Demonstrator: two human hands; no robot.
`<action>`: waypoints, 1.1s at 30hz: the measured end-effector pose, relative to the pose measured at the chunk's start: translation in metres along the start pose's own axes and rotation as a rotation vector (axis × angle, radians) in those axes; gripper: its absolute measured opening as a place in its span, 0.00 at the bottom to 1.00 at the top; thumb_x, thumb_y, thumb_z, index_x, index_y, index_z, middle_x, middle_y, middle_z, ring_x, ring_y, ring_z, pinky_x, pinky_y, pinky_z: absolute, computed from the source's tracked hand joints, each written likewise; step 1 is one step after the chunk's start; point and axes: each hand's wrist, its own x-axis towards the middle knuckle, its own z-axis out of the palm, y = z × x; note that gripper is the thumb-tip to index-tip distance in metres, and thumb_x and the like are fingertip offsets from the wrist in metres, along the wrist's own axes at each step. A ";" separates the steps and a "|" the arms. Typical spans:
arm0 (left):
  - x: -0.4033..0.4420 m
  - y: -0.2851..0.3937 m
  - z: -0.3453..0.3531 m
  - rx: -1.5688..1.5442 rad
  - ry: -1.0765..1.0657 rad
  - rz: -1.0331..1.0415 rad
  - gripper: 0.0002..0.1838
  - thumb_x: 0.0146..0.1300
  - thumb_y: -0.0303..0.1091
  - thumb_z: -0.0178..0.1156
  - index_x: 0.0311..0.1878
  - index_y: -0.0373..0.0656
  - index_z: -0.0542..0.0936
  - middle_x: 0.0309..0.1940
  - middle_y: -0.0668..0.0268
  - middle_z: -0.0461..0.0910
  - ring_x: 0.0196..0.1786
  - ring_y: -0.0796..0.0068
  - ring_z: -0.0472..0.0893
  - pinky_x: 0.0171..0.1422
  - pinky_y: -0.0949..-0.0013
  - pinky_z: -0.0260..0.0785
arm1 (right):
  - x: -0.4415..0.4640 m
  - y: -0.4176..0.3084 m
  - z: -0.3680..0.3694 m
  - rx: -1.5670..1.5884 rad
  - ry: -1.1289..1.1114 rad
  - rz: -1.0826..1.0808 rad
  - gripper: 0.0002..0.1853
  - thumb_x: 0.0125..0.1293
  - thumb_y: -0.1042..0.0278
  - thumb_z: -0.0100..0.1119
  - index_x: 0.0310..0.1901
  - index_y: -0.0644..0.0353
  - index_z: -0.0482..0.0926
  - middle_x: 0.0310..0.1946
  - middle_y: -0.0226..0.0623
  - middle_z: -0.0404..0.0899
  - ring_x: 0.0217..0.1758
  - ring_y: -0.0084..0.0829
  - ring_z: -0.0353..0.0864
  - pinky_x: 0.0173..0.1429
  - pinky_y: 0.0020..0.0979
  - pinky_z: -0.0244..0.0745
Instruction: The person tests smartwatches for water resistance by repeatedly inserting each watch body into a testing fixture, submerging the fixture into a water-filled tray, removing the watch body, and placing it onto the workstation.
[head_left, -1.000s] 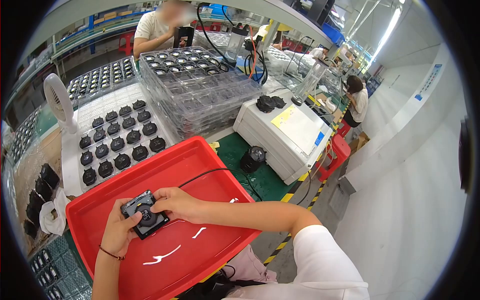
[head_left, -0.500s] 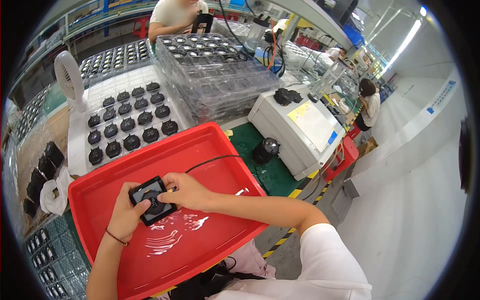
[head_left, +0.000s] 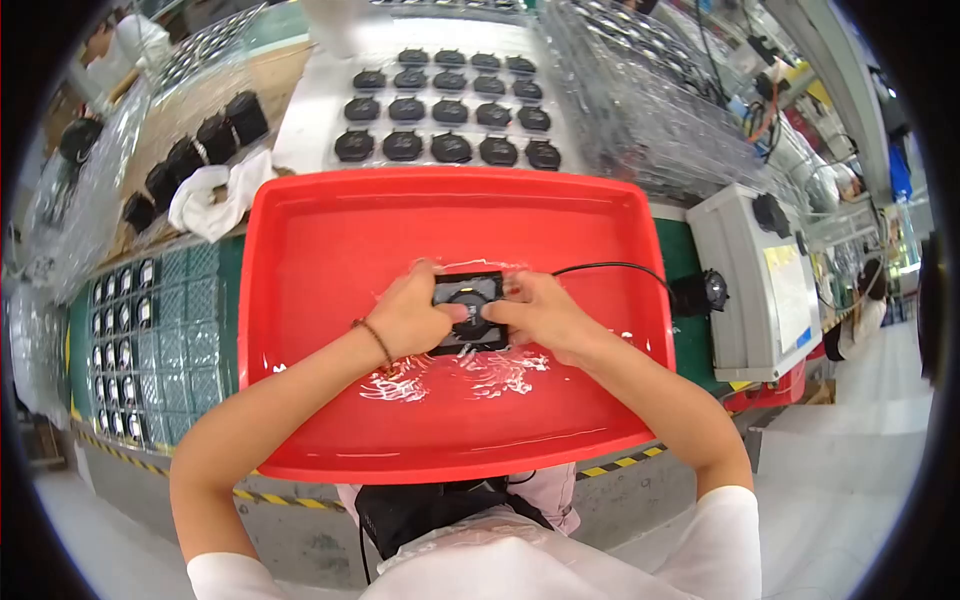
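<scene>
My left hand (head_left: 412,315) grips the left side of a square black frame (head_left: 440,343), thumb pressed on the round, dark watch-like piece (head_left: 468,312) set in its middle. From the other side my right hand (head_left: 545,315) holds the same frame, its thumb also on the round piece. Both hands are closed, with the fingers partly hidden under the frame. They are low in a red tub (head_left: 300,430) of water, and ripples spread around them. A thin black cable (head_left: 610,265) runs from near my right hand over the tub's right wall.
Rows of round black pieces (head_left: 452,148) lie in a clear tray behind the tub. A tray of small watch-like parts (head_left: 122,350) is at left, below a white cloth (head_left: 212,200) and black blocks (head_left: 215,138). A round black object (head_left: 702,292) and a grey-white case (head_left: 755,290) stand at right.
My view has swung round, so the tub now sits square before me. Both hands still hold the frame, which looks more level, and the ripples around them have spread.
</scene>
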 end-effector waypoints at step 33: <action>0.005 -0.001 -0.006 -0.168 -0.037 0.222 0.20 0.55 0.24 0.57 0.50 0.34 0.63 0.41 0.55 0.72 0.45 0.69 0.75 0.48 0.69 0.68 | -0.010 -0.017 -0.009 0.031 0.017 -0.147 0.14 0.54 0.74 0.57 0.44 0.67 0.70 0.30 0.35 0.75 0.30 0.23 0.76 0.30 0.23 0.74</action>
